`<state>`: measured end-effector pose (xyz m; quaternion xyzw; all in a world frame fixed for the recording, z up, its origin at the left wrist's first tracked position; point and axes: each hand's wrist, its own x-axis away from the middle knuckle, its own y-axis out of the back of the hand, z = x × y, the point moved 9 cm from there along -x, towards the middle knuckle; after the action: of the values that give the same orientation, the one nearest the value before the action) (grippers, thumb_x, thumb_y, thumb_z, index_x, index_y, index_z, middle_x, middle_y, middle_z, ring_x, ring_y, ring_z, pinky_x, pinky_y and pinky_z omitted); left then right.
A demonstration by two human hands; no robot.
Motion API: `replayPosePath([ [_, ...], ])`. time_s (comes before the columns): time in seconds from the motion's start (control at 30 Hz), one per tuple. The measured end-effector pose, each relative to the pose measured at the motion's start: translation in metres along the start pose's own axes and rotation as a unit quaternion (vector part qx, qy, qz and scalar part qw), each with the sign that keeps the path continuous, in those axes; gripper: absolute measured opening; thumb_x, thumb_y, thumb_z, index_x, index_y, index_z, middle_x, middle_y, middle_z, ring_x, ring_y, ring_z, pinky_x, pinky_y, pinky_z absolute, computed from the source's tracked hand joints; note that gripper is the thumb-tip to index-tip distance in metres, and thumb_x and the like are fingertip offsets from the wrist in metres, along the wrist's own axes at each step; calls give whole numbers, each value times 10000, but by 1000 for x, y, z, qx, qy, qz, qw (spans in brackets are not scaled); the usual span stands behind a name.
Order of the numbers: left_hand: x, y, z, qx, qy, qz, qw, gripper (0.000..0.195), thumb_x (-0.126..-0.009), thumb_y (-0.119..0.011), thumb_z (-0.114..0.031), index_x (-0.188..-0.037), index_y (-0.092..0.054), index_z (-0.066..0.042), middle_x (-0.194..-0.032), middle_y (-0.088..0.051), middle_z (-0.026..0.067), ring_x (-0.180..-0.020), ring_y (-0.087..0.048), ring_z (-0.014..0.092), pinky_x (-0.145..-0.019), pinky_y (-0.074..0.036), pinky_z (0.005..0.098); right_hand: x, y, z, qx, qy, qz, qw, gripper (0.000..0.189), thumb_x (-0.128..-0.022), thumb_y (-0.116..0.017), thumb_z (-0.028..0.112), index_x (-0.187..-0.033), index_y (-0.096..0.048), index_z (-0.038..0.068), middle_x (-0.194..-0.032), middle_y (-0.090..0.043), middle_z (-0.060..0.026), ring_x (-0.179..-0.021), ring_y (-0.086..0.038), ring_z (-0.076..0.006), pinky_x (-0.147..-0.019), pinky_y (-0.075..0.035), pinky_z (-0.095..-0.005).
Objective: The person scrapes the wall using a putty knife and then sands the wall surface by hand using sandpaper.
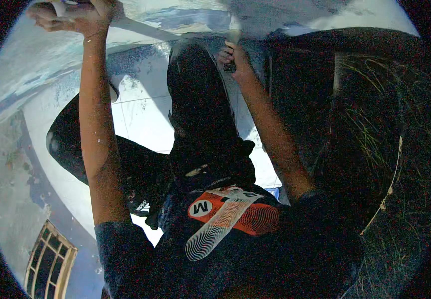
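Note:
My left hand [88, 17] is raised at the upper left, against or close to a patchy white and blue-grey wall [196, 18]. A pale shape shows between its blurred fingers, and I cannot tell whether it is a held thing or the wall behind. The frame's top edge cuts off part of this hand. My right hand [236, 58] is wrapped around a flat-ended hand tool [230, 67], perhaps a scraper or brush. Its dark handle end sticks out below my fist, while the pale working end points up at the wall. Whether it touches the wall is unclear.
My bent knee [193, 74] rises between my arms, close to the wall. White floor tiles [140, 116] carry grey specks. At the lower left, a barred window [47, 261] sits in a worn wall. Grass [368, 149] and a dry stalk [389, 192] lie in shade on the right.

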<state>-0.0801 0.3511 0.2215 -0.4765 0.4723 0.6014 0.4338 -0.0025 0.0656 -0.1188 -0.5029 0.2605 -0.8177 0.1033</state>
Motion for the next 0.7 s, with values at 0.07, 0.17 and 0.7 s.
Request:
replayPosePath([
  [0.07,1,-1,2,-4,2,1,1000,677,-866,-519,-437,-1338,-306,-2,-1425,-157,315,-1328,-142,450,-1023,-186,591,-6,2,-2,0,0,-24,1000,201,-891,-500,164,-747,-367,120,-564,-347,6,-442,-340,-107,-394,-311,-262],
  [0.17,7,-3,0,-5,8,4,1000,681,-852,-529,-445,-1321,-321,2,-1416,-167,322,-1320,-143,455,-1010,-182,608,-3,-8,-6,92,19,12,996,215,-899,-478,132,-715,-368,114,-546,-342,7,-422,-329,-105,-390,-302,-263],
  [0.7,-15,9,-18,5,-12,14,1000,798,-846,-438,-599,-1370,-238,-31,-1442,-100,304,-1324,-105,458,-1023,-83,610,-31,-15,-12,-102,-5,155,983,191,-873,-485,95,-712,-389,62,-570,-391,-8,-520,-462,-121,-479,-400,-276],
])
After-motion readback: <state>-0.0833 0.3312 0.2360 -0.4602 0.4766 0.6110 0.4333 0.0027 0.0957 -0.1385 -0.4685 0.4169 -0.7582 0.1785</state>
